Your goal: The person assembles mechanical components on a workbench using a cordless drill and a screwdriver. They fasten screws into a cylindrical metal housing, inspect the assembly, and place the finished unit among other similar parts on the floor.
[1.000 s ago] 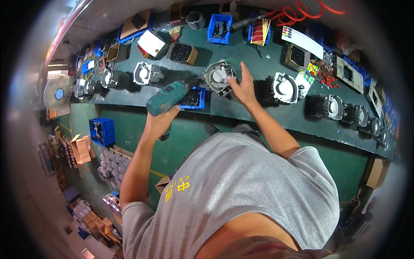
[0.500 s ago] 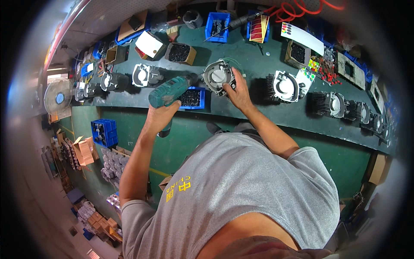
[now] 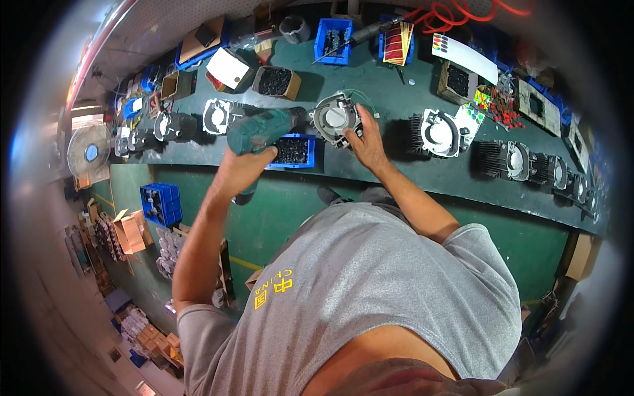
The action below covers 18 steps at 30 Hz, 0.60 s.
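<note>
My left hand (image 3: pixel 243 170) is wrapped round the grip of a teal cordless drill (image 3: pixel 254 134), which is smeared by motion. Its dark front end points right, close to a round grey metal housing (image 3: pixel 325 120) with a pale disc in its middle. I cannot tell whether the two touch. Against the housing's right side my right hand (image 3: pixel 365 146) grips its rim, thumb at the front and fingers behind. Thin green wires (image 3: pixel 363 96) curve out from the housing's far side. Just below the drill, a blue bin (image 3: pixel 313 158) of small black parts sits at the bench's front edge.
Similar finned housings stand to the left (image 3: pixel 216 117) and right (image 3: pixel 438 134) on the dark green bench (image 3: pixel 389 173). Behind are a cardboard box (image 3: pixel 290 88) of black parts, another blue bin (image 3: pixel 319 47), and a coiled red hose (image 3: pixel 456 23). A blue crate (image 3: pixel 162 204) is at lower left.
The drill and my left hand have shifted slightly, the drill's front end coming nearer the housing. My left elbow has swung outward. My right hand and the housing have barely moved.
</note>
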Each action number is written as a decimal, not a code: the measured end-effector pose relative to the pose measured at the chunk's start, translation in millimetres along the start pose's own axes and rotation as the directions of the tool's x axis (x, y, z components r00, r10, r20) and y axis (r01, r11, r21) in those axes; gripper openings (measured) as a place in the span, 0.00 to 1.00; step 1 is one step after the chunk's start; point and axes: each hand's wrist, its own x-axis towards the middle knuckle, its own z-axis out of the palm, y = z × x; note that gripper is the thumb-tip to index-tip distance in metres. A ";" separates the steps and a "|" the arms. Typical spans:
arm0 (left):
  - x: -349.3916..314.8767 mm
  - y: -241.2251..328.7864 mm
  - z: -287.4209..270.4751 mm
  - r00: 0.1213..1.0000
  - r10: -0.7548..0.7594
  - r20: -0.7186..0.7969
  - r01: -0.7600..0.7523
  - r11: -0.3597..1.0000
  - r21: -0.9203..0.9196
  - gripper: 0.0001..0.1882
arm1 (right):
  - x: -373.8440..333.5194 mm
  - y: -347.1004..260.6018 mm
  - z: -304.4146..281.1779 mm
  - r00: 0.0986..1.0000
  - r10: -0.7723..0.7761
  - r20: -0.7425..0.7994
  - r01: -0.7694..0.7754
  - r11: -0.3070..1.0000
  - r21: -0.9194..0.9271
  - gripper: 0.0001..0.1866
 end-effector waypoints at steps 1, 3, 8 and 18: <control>6.9 -0.7 -6.4 0.999 -0.022 0.024 0.022 0.999 -0.023 0.18 | -0.2 0.5 1.4 1.000 -0.021 -0.005 0.021 1.000 0.008 0.39; 27.4 9.1 -23.9 0.995 -0.078 0.066 0.076 0.996 0.037 0.20 | 0.6 2.2 3.3 1.000 0.018 0.010 -0.018 1.000 0.003 0.39; 77.4 34.1 -55.7 0.967 0.172 0.189 -0.246 0.831 0.499 0.23 | 2.6 5.1 7.9 1.000 0.013 0.024 -0.013 1.000 -0.006 0.39; 126.2 69.3 -61.1 0.927 0.180 0.329 -0.363 0.654 0.664 0.26 | 1.4 -3.8 13.3 0.994 0.107 -0.007 -0.106 0.991 0.081 0.39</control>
